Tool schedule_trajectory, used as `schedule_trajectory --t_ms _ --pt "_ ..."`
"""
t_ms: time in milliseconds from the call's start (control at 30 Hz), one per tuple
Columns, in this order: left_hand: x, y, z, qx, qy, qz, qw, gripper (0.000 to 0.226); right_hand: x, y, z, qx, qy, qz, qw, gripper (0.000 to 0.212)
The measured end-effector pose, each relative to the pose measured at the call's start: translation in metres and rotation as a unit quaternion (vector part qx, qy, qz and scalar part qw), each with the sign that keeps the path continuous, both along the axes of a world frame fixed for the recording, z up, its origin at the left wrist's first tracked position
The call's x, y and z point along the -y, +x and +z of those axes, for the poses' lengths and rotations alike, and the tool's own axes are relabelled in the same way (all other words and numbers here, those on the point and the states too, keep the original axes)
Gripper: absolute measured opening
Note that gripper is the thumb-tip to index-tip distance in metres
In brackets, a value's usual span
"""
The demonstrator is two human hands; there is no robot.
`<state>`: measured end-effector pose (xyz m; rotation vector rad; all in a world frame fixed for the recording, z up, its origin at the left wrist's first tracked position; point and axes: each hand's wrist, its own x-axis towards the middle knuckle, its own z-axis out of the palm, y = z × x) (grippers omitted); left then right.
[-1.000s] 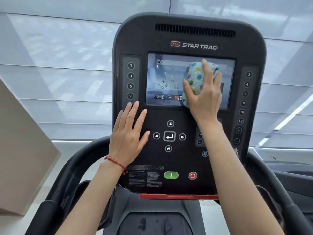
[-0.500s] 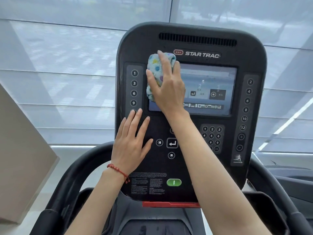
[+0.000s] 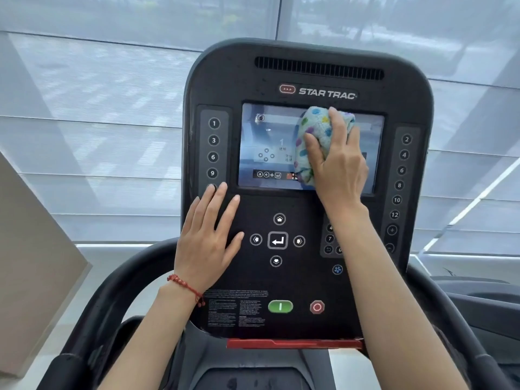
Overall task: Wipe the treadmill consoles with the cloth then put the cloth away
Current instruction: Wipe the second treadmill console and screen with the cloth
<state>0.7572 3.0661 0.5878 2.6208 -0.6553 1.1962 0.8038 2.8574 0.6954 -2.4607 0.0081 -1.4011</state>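
Window-side console point(image 3: 306, 80): right hand point(image 3: 337, 164) grips cloth point(image 3: 312, 130), seemingly pressing screen point(image 3: 270, 147).

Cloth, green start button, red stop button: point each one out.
cloth point(image 3: 312, 136), head view, on the spotted fabric left of the fingers.
green start button point(image 3: 280, 306), head view, on its centre.
red stop button point(image 3: 317, 307), head view, on its centre ring.
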Motion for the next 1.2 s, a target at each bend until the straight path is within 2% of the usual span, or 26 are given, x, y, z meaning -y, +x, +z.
schedule_trajectory --t_ms 167,433,667,800,933,1200 --pt "-0.001 0.0 0.0 0.0 0.003 -0.002 1.0 0.053 -0.03 0.001 -0.004 0.006 0.014 -0.037 0.999 0.051" --pt "-0.005 0.0 0.002 -0.012 0.013 -0.009 1.0 0.053 -0.099 0.01 -0.001 0.022 -0.027 0.019 0.999 0.051" --pt "-0.001 -0.001 0.001 -0.012 0.004 -0.007 1.0 0.052 -0.056 0.008 0.0 0.035 -0.067 0.021 0.997 0.051" --pt "0.0 0.002 0.0 -0.009 0.003 -0.004 1.0 0.052 0.0 0.001 -0.005 0.034 -0.018 0.015 0.999 0.059" --pt "0.002 0.003 -0.003 0.003 -0.009 -0.001 1.0 0.052 0.048 -0.008 -0.003 0.025 0.021 -0.039 0.999 0.052" --pt "0.004 0.005 -0.004 0.011 -0.019 0.0 1.0 0.051 0.029 -0.011 -0.011 0.037 0.106 -0.054 0.992 0.052"
